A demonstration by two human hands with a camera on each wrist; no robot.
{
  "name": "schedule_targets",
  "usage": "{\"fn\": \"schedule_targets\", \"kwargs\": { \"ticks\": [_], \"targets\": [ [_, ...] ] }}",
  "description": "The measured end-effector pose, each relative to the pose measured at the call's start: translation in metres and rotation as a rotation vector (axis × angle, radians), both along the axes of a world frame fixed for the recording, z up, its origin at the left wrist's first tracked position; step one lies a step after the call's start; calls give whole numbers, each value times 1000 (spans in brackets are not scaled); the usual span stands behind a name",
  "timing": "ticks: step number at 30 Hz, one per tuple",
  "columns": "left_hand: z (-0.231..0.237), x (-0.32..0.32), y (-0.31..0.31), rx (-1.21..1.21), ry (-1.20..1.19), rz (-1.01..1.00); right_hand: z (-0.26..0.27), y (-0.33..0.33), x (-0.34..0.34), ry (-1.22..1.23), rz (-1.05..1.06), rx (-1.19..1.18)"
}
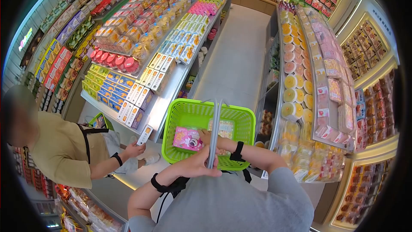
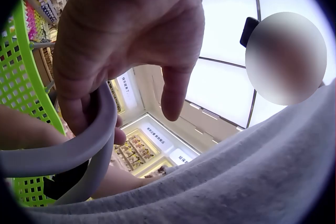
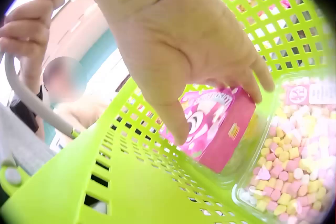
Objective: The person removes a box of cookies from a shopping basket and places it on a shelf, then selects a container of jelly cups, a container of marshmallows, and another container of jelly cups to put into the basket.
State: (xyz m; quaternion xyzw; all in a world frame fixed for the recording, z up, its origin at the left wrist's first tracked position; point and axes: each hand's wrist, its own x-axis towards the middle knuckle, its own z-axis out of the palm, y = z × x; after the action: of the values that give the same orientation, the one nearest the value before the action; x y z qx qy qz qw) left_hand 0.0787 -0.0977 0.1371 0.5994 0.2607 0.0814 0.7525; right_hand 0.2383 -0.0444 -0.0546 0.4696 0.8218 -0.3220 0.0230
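A green basket hangs in front of the body. My left hand has its fingers curled round the grey handles; in the left wrist view, the left hand grips a handle with the thumb pointing down beside it. My right hand is inside the basket. In the right wrist view, the right hand holds a pink box between thumb and fingers, covering part of its top. Beside the box lies a clear tub of pastel marshmallow-like pieces.
A display counter of boxed snacks stands left, another with round cups right; a grey aisle floor runs between them. At the left, a person in a tan shirt holds a white box, with another green basket beside them.
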Motion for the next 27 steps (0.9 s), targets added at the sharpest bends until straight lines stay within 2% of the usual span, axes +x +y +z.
{"fn": "schedule_targets", "kwargs": {
  "ticks": [1, 3, 5, 6, 9, 12, 13, 15, 18, 20, 21, 23, 25, 27],
  "targets": [
    [3, 1, 1, 29, 42, -16, 1, 7, 3, 119, -80, -386],
    [5, 2, 3, 7, 44, -29, 8, 1, 6, 86, 0, -409],
    [4, 3, 3, -8, 52, -43, 17, -5, 11, 156, 47, -248],
    [4, 4, 3, 6, 19, -45, 9, -6, 8, 164, 53, -274],
    [3, 5, 5, 10, -11, -46, -17, -2, 7, 128, -48, -224],
    [3, 6, 8, -43, 3, -55, -33, 2, 13, 418, 45, -155],
    [2, 7, 8, -71, -9, -47, -39, 1, 13, 421, 43, -165],
    [0, 7, 11, -105, -16, -44, -42, -2, 13, 634, -166, -300],
    [-8, 10, 24, -234, -75, 3, -35, 2, 23, 647, -245, -287],
    [-14, 11, 39, -396, -134, 92, 4, 12, 41, 676, -301, -281],
    [-17, 15, 47, -401, -130, 87, 30, 17, 55, 703, -356, -277],
    [-21, 26, 71, -434, -159, 253, 68, 32, 88, 646, -407, -331],
    [-21, 41, 95, -429, -209, 288, 89, 45, 124, 738, -443, -331],
    [-24, 53, 122, -605, -195, 419, 97, 59, 160, 734, -482, -357]
  ]
}}
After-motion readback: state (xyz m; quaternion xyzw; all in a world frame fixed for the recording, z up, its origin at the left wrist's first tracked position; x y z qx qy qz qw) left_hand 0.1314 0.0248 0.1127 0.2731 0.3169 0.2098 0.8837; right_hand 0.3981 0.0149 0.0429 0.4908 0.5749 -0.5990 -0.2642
